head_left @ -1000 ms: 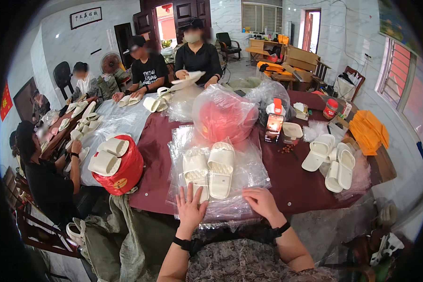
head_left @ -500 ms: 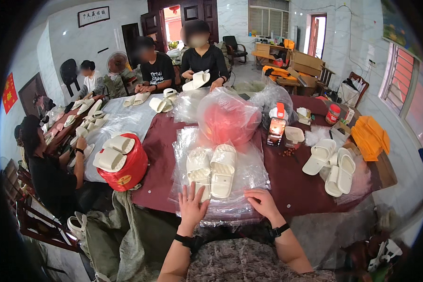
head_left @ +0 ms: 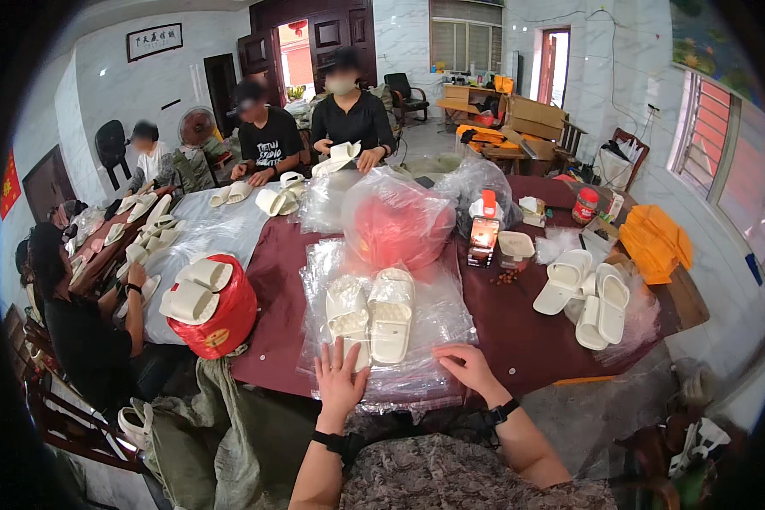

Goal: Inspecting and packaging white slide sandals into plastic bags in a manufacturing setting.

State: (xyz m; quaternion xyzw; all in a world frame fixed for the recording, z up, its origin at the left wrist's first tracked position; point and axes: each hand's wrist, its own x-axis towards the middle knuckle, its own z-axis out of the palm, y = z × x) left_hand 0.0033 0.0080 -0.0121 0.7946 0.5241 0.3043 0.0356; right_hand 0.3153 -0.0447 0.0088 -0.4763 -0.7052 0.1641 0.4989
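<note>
The left hand [head_left: 340,380] lies flat, fingers [head_left: 325,355] spread wide, on a stack of clear bags [head_left: 433,323] at the near edge of the table [head_left: 518,331]. Its fingertips reach the heel end of a pair of white slippers [head_left: 372,313], which rests on top of the bags, soles up, toes pointing away from the person. The left slipper of the pair looks partly covered by plastic; the right one lies bare. The right hand [head_left: 466,367] rests on the same bags just right of the slippers, fingers loosely curled and pressing the plastic, holding nothing that can be made out. Both wrists wear dark bands.

Behind the slippers sits a red bundle [head_left: 397,223] wrapped in clear plastic. To its right stand a small bottle [head_left: 483,234] and a white cup [head_left: 515,246]. Further right, more white slippers [head_left: 588,293] lie loose on plastic, with a red jar [head_left: 584,205] behind them and an orange stack [head_left: 654,242] at the table's far right end. Left of the table, a red sack [head_left: 217,314] holds two slippers on top. Other people [head_left: 348,119] sit along the far and left sides, handling slippers of their own.
</note>
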